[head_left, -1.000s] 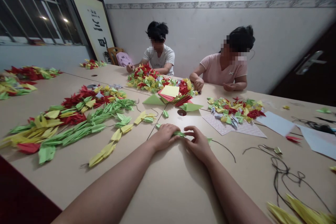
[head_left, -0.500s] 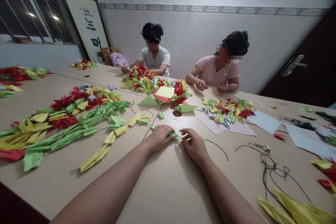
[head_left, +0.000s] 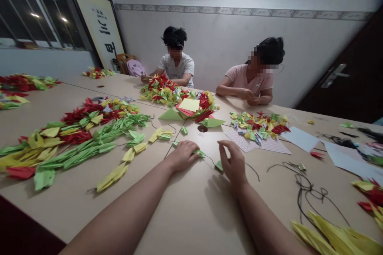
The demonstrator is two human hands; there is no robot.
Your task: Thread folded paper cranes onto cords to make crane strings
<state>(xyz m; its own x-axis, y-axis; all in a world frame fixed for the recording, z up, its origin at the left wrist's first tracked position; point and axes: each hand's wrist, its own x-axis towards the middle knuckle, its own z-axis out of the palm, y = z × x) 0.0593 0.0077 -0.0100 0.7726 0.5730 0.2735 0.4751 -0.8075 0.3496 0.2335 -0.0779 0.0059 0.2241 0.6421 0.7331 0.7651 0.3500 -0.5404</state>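
Note:
My left hand (head_left: 186, 155) is closed over a green folded paper piece (head_left: 201, 153) threaded on a dark cord (head_left: 210, 159), resting on the table. To its right, my right hand (head_left: 235, 164) is raised a little, thumb and fingers apart and nothing visible between them. Another green folded piece (head_left: 219, 166) sits on the cord right beside that hand, partly covered by it. Beyond the hand, the cord's tail (head_left: 254, 170) curves across the tabletop. A strung row of yellow folded pieces (head_left: 128, 155) lies left of my left forearm.
Heaps of red, yellow and green folded paper (head_left: 167, 91) cover the table's middle, with loose square sheets (head_left: 189, 104) in front. Green strands (head_left: 86, 149) lie left, tangled black cord (head_left: 305, 185) right. Two people (head_left: 176, 63) sit across the table.
My right hand has moved right, away from my left hand, and its fingers have spread. A stretch of cord and a green piece now show between the hands.

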